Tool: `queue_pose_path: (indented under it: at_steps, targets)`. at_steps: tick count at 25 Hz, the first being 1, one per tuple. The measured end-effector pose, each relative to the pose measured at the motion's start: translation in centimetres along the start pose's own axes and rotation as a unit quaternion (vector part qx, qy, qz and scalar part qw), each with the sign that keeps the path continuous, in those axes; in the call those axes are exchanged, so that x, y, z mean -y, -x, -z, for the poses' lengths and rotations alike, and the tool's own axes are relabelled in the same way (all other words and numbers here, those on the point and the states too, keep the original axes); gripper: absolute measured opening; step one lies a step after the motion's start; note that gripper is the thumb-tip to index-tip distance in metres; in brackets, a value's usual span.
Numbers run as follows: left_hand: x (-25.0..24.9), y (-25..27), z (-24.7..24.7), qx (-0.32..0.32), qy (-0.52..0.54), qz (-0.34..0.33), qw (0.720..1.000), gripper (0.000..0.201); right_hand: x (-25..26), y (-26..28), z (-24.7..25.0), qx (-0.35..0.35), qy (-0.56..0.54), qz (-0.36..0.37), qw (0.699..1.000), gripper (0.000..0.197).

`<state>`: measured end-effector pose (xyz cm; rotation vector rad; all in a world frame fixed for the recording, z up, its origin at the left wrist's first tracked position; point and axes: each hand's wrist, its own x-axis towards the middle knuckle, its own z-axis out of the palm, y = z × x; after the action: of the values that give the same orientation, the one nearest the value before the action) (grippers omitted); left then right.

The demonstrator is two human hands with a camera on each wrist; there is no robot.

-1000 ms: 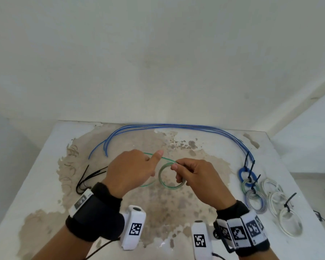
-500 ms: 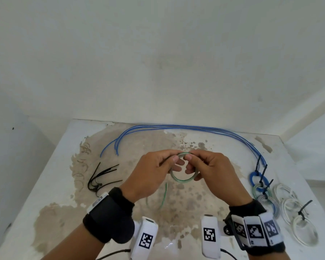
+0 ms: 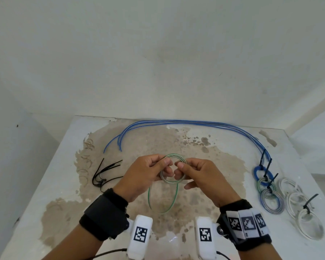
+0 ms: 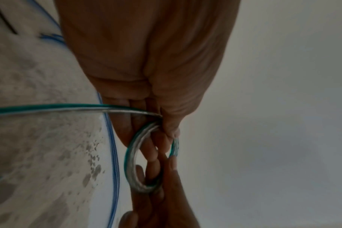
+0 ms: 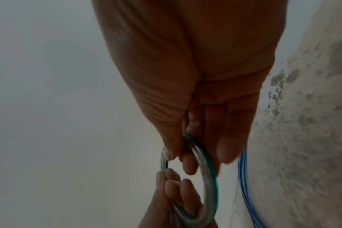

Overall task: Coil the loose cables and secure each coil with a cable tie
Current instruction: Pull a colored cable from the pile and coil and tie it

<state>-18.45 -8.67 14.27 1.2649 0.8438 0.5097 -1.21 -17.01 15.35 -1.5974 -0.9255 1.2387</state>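
Hands (image 3: 145, 173) (image 3: 199, 174) pinched opposite sides of the green coil (image 3: 172, 169) above the table's (image 3: 45, 181) middle, keeping turns stacked while the tail (image 3: 162, 200) hung loose; ties (image 3: 106, 172) waited left.

A bare, plain room, more like a makeshift work corner than a fitted workshop or lab. White painted walls (image 3: 158, 53) meet in a corner behind a white table (image 3: 45, 184) whose top coat has worn away in a large brown patch (image 3: 204, 166). On it lie loose blue cables (image 3: 195, 122), a small bundle of black cable ties (image 3: 105, 173) and a row of tied coils (image 3: 272, 199) along the right edge, the only work gear in view
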Motion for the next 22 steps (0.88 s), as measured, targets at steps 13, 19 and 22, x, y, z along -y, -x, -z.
queue_pose_path:
  at_steps: [13,19,22]
  targets:
    - [0.0,-1.8,-0.3,0.006,0.164,0.077,0.983,0.023,-0.9,-1.1,-0.9,0.009,-0.095,-0.059,0.994,0.032]
    - [-1.0,-3.8,-0.8,-0.139,0.337,0.007,0.931,0.025,-1.4,0.2,-1.0,0.029,0.103,-0.078,0.991,0.064]
    - [-1.7,-4.3,-1.0,-0.14,0.374,-0.015,0.917,0.025,-1.9,0.1,-2.1,0.086,-0.031,-0.147,0.985,0.054]
